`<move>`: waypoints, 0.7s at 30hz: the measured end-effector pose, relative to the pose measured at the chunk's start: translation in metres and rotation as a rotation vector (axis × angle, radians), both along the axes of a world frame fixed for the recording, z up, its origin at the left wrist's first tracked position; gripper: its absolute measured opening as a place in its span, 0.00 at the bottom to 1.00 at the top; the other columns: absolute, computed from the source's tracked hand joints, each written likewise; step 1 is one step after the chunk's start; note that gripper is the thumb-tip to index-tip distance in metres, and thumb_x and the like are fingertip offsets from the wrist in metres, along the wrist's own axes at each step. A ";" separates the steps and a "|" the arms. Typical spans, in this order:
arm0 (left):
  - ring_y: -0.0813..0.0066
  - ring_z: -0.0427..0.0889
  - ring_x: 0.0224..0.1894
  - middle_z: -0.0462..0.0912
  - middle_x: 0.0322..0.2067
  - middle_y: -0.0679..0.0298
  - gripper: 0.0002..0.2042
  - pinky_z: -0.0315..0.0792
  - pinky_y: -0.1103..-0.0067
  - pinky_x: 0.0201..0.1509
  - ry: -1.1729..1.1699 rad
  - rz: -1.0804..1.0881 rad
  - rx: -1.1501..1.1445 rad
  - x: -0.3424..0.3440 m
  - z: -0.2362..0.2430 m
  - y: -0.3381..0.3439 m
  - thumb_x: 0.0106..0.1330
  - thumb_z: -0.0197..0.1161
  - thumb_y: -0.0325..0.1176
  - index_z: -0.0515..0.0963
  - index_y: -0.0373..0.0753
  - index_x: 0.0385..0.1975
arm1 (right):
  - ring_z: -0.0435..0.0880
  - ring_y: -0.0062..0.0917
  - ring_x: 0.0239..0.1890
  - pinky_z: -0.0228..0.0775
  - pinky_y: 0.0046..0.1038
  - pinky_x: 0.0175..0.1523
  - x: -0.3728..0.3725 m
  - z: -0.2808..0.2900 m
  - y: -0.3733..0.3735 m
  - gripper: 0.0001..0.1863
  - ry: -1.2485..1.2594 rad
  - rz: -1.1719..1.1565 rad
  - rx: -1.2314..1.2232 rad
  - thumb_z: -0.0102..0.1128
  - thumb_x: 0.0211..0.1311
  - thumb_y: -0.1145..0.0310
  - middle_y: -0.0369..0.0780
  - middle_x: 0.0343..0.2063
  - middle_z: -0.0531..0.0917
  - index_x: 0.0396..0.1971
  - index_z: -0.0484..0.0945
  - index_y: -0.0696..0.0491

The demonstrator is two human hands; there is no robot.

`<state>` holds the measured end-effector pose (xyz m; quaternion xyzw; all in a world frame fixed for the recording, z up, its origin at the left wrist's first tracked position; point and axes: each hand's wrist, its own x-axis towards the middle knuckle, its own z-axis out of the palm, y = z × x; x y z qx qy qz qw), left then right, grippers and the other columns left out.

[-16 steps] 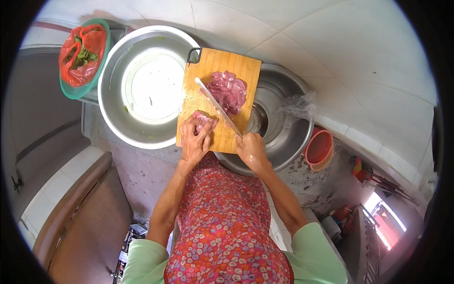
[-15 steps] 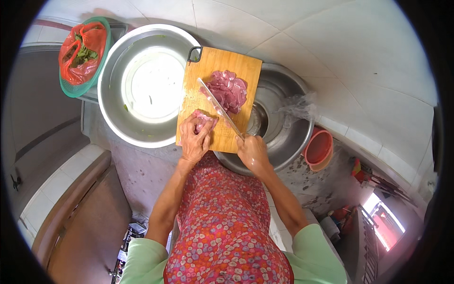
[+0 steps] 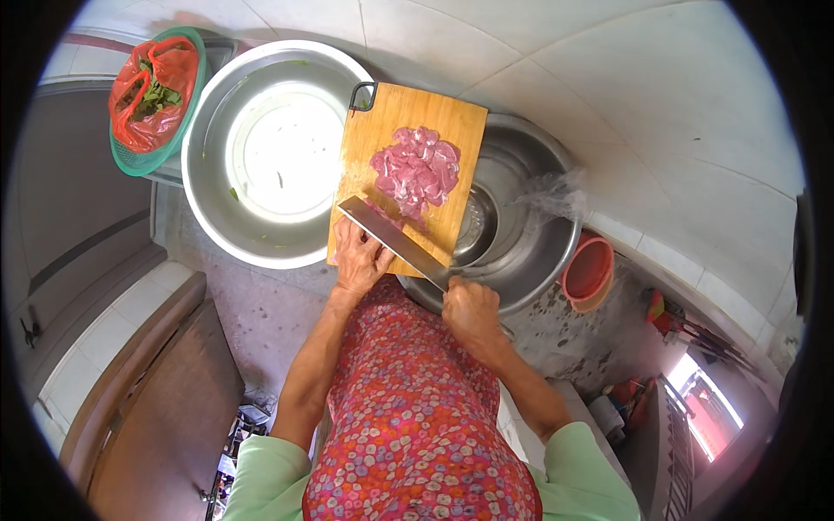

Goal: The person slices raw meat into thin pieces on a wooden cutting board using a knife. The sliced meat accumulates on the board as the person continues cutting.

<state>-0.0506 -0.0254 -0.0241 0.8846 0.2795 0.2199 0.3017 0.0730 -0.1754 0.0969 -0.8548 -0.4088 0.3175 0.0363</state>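
On a wooden cutting board [image 3: 365,148] with a dark handle lies a pile of sliced raw pink meat [image 3: 415,167]. My left hand [image 3: 356,256] has its fingers curled on a smaller piece of meat [image 3: 380,208] at the board's lower left, largely hidden by the blade and fingers. My right hand [image 3: 472,311] grips a long rectangular knife [image 3: 391,239] by its handle at the board's lower right edge. The blade slants up-left across the small piece, right beside my left fingers.
A steel basin of water [image 3: 208,191] is left of the board, another steel basin [image 3: 521,252] with clear plastic [image 3: 560,195] sits beneath its right side. A green basket [image 3: 139,163] holds leaves in a red bag [image 3: 174,61]. Red containers [image 3: 586,260] stand right, against tiled walls [image 3: 651,95].
My right hand and the knife have moved down, and the blade, formerly over the board's middle, now lies across the smaller piece by my left fingers. The board appears slightly higher and rightward in view.
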 end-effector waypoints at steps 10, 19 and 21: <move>0.49 0.70 0.54 0.75 0.48 0.55 0.17 0.60 0.56 0.61 0.031 -0.058 -0.092 -0.004 0.001 0.005 0.46 0.72 0.33 0.83 0.43 0.40 | 0.83 0.46 0.25 0.74 0.46 0.32 -0.011 -0.004 0.003 0.06 0.026 -0.043 -0.050 0.53 0.52 0.74 0.51 0.20 0.81 0.23 0.76 0.60; 0.52 0.70 0.52 0.75 0.48 0.57 0.18 0.68 0.62 0.55 0.017 -0.042 -0.097 -0.002 -0.004 0.005 0.45 0.74 0.32 0.83 0.43 0.39 | 0.82 0.49 0.32 0.72 0.47 0.38 0.001 -0.005 0.022 0.05 0.163 -0.038 -0.119 0.54 0.54 0.73 0.52 0.26 0.81 0.25 0.77 0.58; 0.52 0.70 0.51 0.75 0.48 0.57 0.18 0.67 0.62 0.56 0.019 -0.035 -0.123 -0.002 -0.006 0.004 0.44 0.74 0.32 0.83 0.44 0.39 | 0.81 0.50 0.35 0.72 0.47 0.42 -0.004 -0.007 0.037 0.06 0.149 -0.061 -0.099 0.56 0.54 0.72 0.54 0.28 0.81 0.24 0.77 0.60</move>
